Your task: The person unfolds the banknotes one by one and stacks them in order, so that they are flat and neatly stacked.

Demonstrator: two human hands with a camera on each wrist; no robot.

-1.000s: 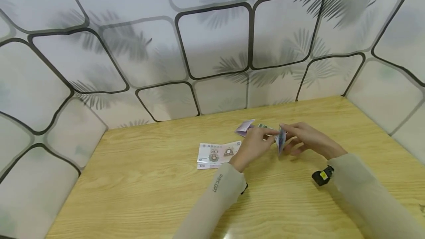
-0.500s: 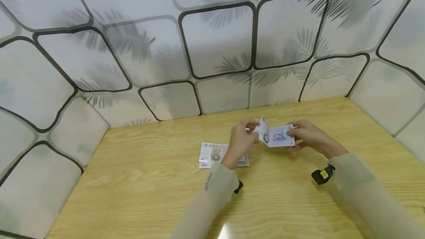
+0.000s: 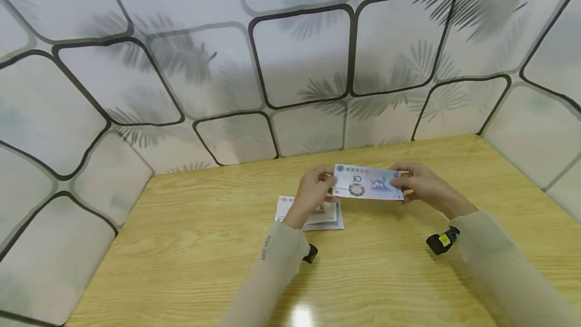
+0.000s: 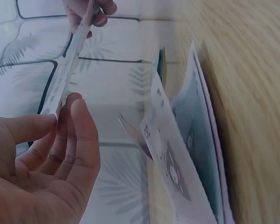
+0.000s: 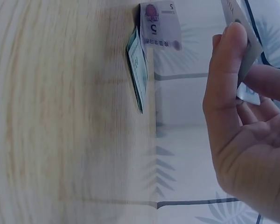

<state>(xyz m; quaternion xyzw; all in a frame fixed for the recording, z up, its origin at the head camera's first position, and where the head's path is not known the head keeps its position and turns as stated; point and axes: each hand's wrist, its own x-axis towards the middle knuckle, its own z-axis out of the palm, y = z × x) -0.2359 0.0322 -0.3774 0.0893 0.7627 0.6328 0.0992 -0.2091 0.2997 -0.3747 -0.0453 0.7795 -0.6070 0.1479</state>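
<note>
A blue-grey 10 banknote (image 3: pixel 358 178) is stretched out between my two hands, raised above the table. My left hand (image 3: pixel 313 188) pinches its left end between thumb and fingers. At the opposite end my right hand (image 3: pixel 422 185) pinches the note, thumb in front. Under and beside the left hand lies a small pile of flattened banknotes (image 3: pixel 329 222), partly covered by that hand. The left wrist view shows the pile's top note (image 4: pixel 170 163) bent up from the ones beneath.
In the right wrist view, a folded purple 5 note (image 5: pixel 162 23) and a folded green note (image 5: pixel 138 72) stand on the wooden table (image 5: pixel 60 116). The held note hides them from the head view. A patterned cloth wall (image 3: pixel 304 59) rises behind the table.
The note, folded upright a second ago, is now opened flat. My left hand has moved left, drawing its end out, while the right hand stays nearly in place.
</note>
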